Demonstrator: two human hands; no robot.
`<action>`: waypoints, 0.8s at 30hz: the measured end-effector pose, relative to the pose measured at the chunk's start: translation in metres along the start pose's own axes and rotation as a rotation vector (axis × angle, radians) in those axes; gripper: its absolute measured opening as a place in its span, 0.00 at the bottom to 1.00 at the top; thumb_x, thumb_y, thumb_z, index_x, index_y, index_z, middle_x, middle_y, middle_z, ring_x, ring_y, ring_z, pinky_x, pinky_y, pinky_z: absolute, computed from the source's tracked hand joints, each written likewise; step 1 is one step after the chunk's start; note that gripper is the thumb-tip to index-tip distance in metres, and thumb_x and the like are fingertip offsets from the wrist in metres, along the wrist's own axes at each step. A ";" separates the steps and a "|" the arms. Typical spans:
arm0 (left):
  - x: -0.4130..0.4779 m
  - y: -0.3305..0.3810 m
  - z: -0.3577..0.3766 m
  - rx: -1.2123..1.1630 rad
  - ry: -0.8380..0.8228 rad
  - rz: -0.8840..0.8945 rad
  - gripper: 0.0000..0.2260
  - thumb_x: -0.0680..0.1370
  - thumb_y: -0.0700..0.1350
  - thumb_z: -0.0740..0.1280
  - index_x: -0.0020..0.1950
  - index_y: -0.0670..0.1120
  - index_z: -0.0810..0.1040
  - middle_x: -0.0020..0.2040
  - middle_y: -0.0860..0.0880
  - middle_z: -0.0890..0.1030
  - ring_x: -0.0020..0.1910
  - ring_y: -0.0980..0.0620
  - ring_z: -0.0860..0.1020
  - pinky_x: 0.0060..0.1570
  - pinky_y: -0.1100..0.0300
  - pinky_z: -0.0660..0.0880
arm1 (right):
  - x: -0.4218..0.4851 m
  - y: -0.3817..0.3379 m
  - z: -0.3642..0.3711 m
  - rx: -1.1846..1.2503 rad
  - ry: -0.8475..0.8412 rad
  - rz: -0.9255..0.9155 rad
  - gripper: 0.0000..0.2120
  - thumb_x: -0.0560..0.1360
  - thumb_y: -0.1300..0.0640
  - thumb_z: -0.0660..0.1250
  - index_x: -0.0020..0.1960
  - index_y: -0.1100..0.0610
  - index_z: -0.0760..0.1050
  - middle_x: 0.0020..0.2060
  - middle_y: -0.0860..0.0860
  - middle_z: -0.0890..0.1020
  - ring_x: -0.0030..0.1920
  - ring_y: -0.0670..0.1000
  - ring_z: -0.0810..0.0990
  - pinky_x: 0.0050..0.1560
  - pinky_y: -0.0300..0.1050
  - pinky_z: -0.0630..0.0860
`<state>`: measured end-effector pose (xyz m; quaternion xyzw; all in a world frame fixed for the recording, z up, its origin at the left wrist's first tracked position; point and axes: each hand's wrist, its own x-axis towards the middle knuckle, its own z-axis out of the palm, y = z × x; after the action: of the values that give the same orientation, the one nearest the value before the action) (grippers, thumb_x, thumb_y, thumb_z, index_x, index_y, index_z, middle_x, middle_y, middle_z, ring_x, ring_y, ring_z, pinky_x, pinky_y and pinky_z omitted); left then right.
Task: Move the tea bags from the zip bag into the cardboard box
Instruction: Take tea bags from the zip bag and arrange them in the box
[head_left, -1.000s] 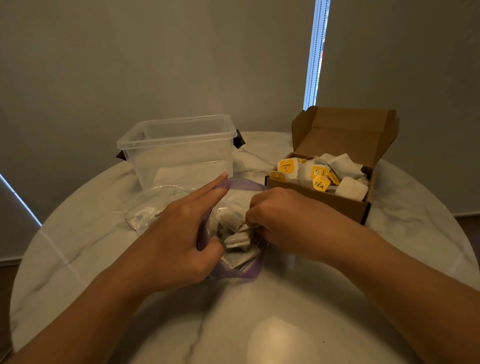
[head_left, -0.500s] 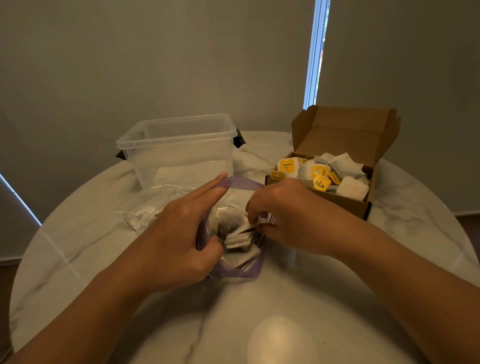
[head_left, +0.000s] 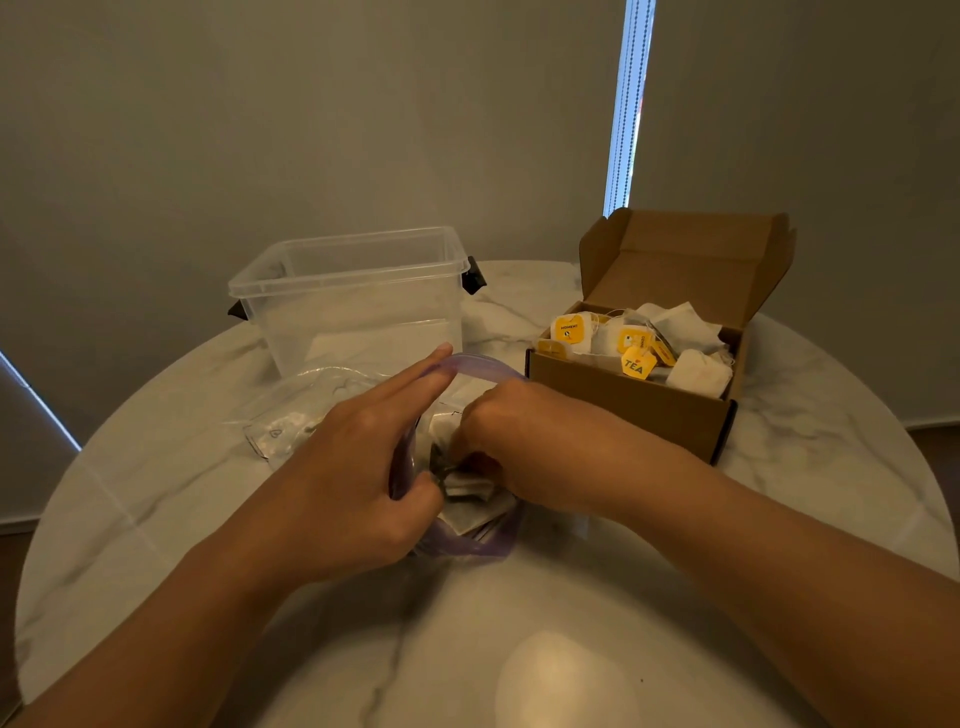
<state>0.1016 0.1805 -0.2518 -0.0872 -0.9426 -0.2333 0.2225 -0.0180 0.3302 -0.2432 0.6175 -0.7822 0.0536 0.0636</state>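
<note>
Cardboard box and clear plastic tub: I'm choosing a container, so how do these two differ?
The cardboard box is brown and opaque; the plastic tub is see-through. The box holds tea bags with yellow tags; none show in the tub. The box has a hinged flap lid standing up behind it; the tub has no lid on, only black side clips. Both stand open-topped on the marble table, beyond the zip bag.

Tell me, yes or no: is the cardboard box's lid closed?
No, the cardboard box has its lid flap standing up at the back, and tea bags show inside.
</note>
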 end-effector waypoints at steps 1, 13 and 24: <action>0.000 0.000 0.000 -0.003 0.002 -0.003 0.36 0.69 0.43 0.66 0.78 0.50 0.64 0.78 0.59 0.62 0.74 0.63 0.63 0.69 0.54 0.71 | 0.000 -0.001 -0.001 0.008 0.015 0.002 0.12 0.77 0.61 0.67 0.58 0.51 0.80 0.49 0.49 0.83 0.48 0.49 0.81 0.47 0.46 0.81; 0.000 -0.003 -0.001 0.010 -0.004 -0.028 0.37 0.70 0.45 0.66 0.79 0.52 0.62 0.78 0.63 0.60 0.75 0.65 0.62 0.69 0.55 0.71 | -0.048 0.033 -0.047 0.842 0.452 0.204 0.07 0.72 0.64 0.72 0.47 0.54 0.84 0.41 0.49 0.86 0.43 0.48 0.85 0.44 0.41 0.82; -0.001 -0.004 0.001 -0.021 -0.006 -0.012 0.36 0.69 0.52 0.62 0.79 0.55 0.62 0.77 0.65 0.60 0.72 0.60 0.67 0.62 0.58 0.75 | -0.074 0.103 -0.046 0.898 0.888 0.717 0.05 0.73 0.63 0.72 0.44 0.53 0.83 0.42 0.55 0.85 0.44 0.54 0.85 0.43 0.47 0.82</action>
<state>0.1016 0.1776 -0.2545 -0.0847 -0.9413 -0.2439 0.2174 -0.0997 0.4326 -0.2109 0.2098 -0.7396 0.6326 0.0941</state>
